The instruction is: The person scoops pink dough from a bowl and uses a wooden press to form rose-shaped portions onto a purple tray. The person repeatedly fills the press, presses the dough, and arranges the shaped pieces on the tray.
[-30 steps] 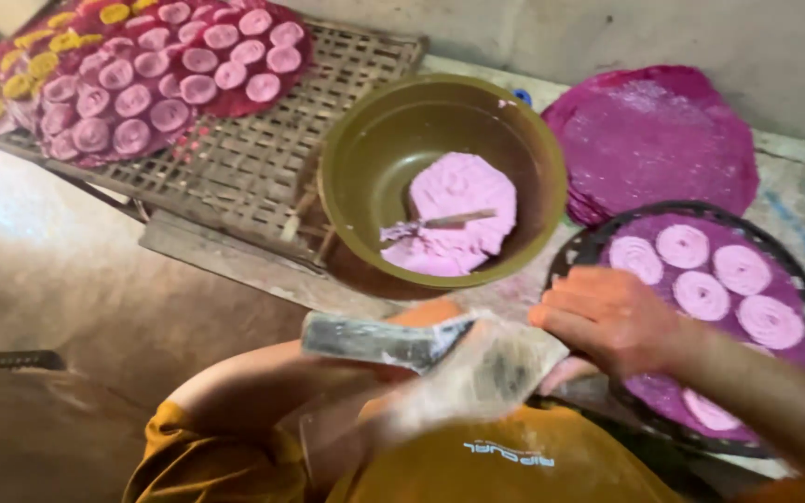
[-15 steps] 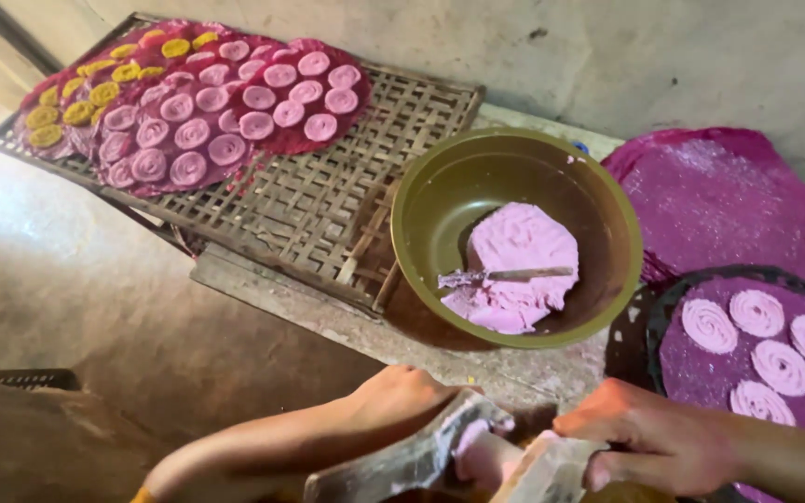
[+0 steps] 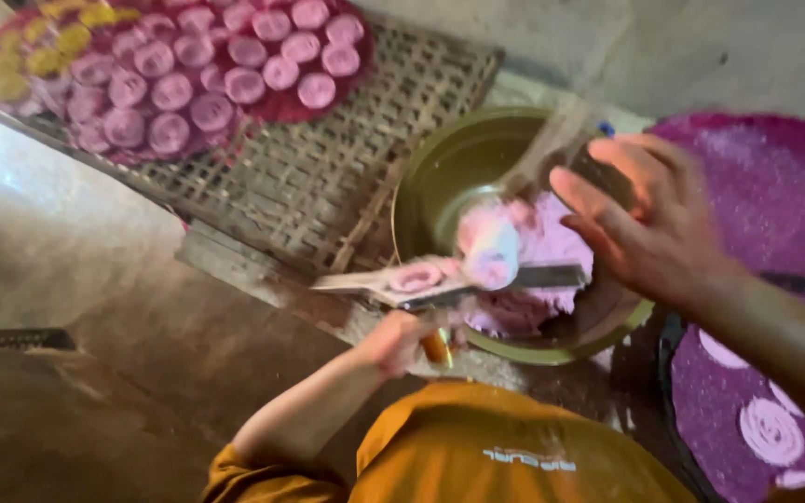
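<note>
1. Pink dough sat heaped in an olive-green bowl at the middle of the scene, just right of a woven bamboo rack.
2. Left hand was closed around the handle of a flat metal press, holding it level over the near rim of the bowl; a small pink disc lay on the plate.
3. Right hand hovered over the bowl with fingers spread and loose. A blurred pink lump showed just left of it, but I could not tell whether the fingers held it or it was falling free.
4. On the far left of the rack lay a round mat covered with rows of pink discs, with some yellow ones at the far corner.
5. To the right, a purple sheet lay far off, and a dark round tray with more pale discs sat nearer.
6. As a judgement: the press was held by one hand at one end only, so a tilt could let the soft disc slide off into the bowl or onto the floor.
7. Also a judgement: the lump looked sticky and in motion; if it landed off the plate's centre it could smear the disc already there or cling to the fingers.
8. An orange shirt filled the near edge, close under the press, and could catch drips.
</note>
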